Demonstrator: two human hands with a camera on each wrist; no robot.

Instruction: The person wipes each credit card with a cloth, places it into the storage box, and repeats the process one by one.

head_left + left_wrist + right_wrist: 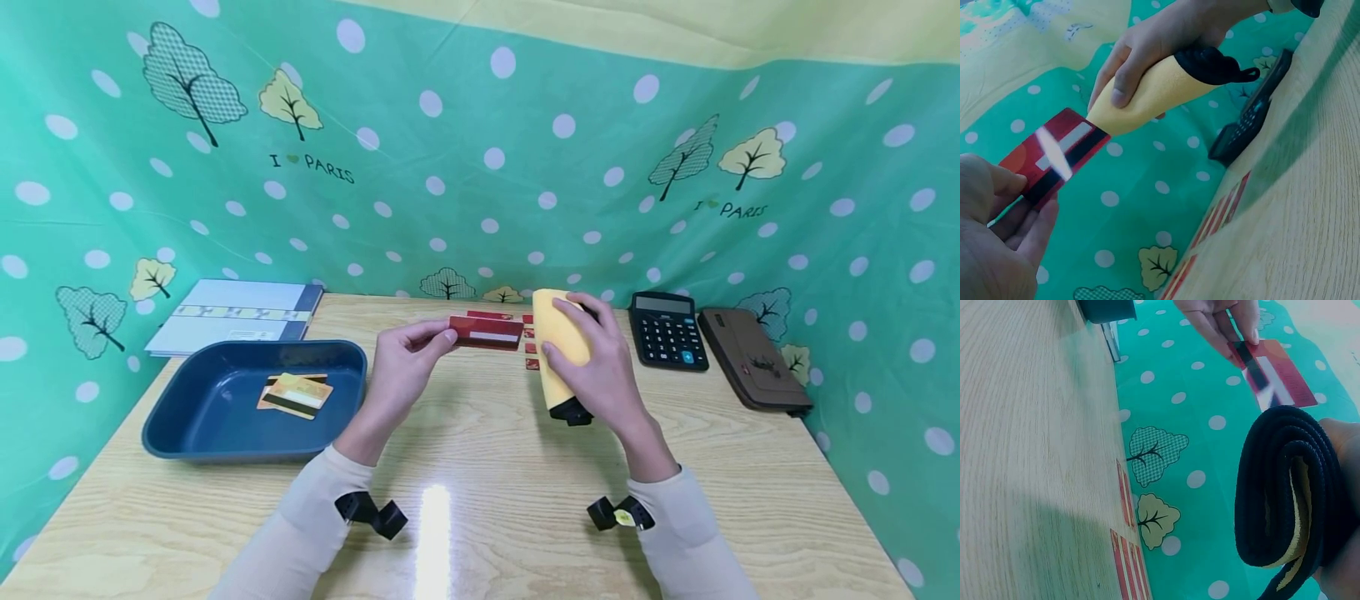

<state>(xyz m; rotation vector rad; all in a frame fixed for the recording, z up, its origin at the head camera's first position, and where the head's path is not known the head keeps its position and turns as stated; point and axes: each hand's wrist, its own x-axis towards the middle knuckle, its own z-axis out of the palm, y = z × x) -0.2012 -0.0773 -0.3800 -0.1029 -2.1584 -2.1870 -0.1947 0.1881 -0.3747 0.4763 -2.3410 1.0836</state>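
One red card is pinched in the left hand over the table in the head view, near a yellow cloth the right hand grips. The left wrist view shows the card's dark stripe; the right wrist view, the cloth's folded black end.

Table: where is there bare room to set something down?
Bare: the table between left sleeve and right sleeve; front right, between right sleeve and brown pouch; the left half of the tray, beside gold cards. Crowded: back middle, where red cards lie near left hand and right hand.
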